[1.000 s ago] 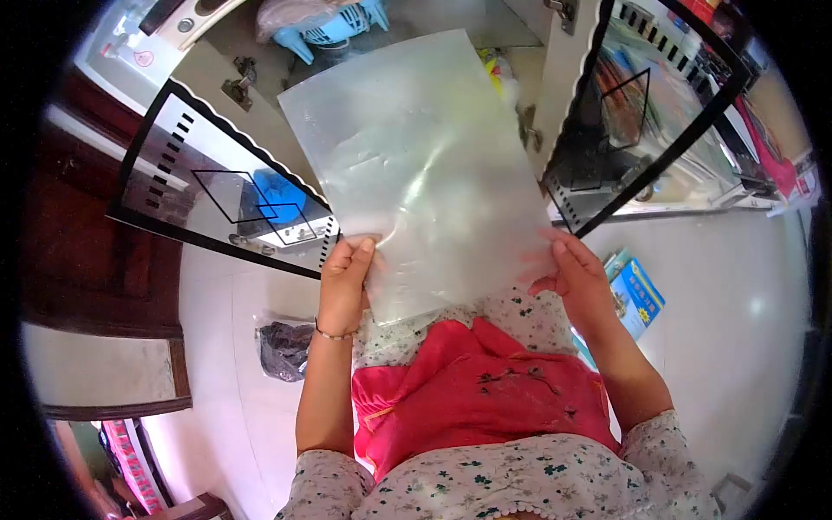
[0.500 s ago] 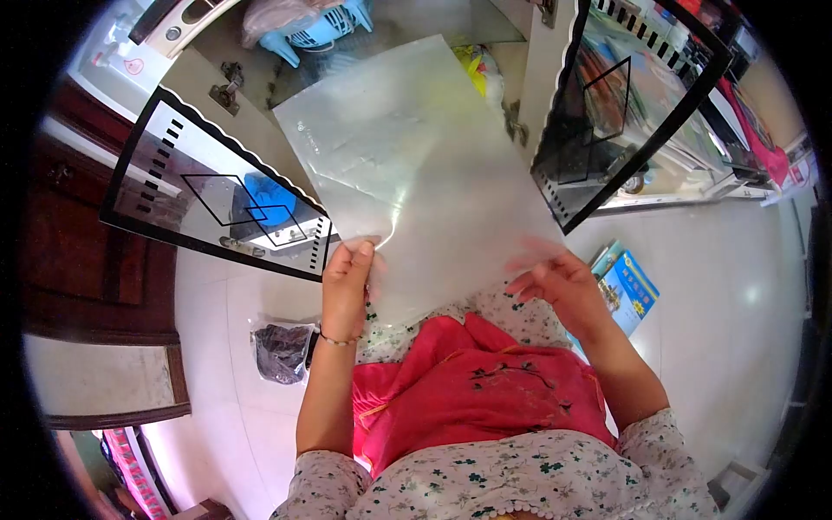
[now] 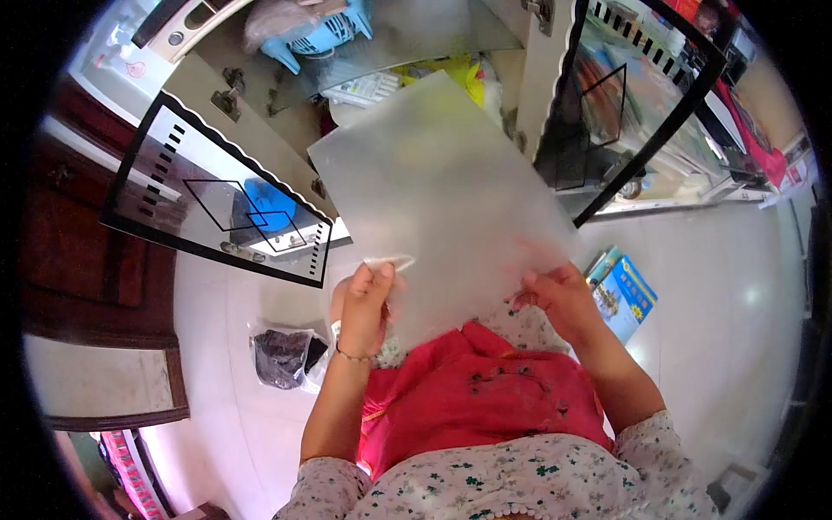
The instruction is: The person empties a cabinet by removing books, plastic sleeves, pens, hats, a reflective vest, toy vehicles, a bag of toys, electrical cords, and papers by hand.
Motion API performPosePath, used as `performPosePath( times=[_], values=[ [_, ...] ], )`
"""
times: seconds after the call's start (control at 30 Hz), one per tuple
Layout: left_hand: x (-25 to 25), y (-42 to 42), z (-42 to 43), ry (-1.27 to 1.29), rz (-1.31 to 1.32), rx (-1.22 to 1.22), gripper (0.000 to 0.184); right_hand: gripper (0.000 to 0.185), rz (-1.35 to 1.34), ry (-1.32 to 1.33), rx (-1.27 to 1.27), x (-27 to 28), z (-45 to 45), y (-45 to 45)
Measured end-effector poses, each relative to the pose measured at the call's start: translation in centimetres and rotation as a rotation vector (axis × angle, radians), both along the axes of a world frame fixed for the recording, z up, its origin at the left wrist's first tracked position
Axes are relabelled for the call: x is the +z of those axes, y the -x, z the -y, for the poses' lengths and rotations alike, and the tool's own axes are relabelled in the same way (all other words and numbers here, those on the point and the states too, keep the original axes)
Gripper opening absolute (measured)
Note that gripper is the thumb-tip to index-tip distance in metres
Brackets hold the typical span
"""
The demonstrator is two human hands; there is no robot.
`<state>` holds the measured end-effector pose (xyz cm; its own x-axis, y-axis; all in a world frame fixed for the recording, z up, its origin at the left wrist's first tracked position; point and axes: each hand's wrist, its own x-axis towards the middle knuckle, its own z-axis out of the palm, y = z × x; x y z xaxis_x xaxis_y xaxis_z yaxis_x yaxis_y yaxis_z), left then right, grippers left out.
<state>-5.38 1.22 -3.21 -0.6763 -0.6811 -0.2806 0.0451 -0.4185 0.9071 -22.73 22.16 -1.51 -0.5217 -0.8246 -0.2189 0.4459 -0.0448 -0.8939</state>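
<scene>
A translucent frosted plastic sheet [image 3: 451, 182], perhaps a flat sleeve, is stretched between my two hands above my lap. My left hand [image 3: 368, 303] pinches its near left edge, thumb on top, and the plastic creases at the thumb. At the near right edge, my right hand [image 3: 559, 299] grips it between thumb and fingers; the fingers show faintly through the plastic. Below the sheet lies the red cloth [image 3: 485, 390] over my lap.
An open cabinet with a left glass door [image 3: 225, 195] and a right glass door [image 3: 598, 113] stands ahead. Inside are a light blue plastic basket [image 3: 316, 33] and a yellow bag [image 3: 472, 80]. Books [image 3: 631, 295] lie on the floor at right, a bagged dark item [image 3: 282, 355] at left.
The sheet has come down and nearer to me, uncovering a white item inside the cabinet. My left hand has shifted slightly right, and my right hand has closed on the sheet's edge.
</scene>
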Motion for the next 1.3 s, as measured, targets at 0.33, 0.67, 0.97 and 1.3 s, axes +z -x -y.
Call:
performPosePath(
  times=[0.33,0.67,0.97,1.3],
  values=[
    [-0.5,-0.4,-0.9,0.238,0.131,-0.09,0.021,0.038,0.009,-0.144,-0.108,-1.0,0.0,-0.6],
    [-0.4,-0.5,-1.1,0.179,0.091,-0.114,0.026,0.043,0.077,-0.125,-0.076,-1.3,-0.4,-0.6],
    [-0.3,-0.3,-1.7,0.233,0.068,-0.164,0.025,0.04,0.129,-0.092,-0.1,-2.2,-1.3,-0.5],
    [-0.9,0.2,-1.9,0.387,0.147,-0.224,0.025,0.045,0.035,-0.096,-0.165,-2.5,-1.6,0.0]
  ],
)
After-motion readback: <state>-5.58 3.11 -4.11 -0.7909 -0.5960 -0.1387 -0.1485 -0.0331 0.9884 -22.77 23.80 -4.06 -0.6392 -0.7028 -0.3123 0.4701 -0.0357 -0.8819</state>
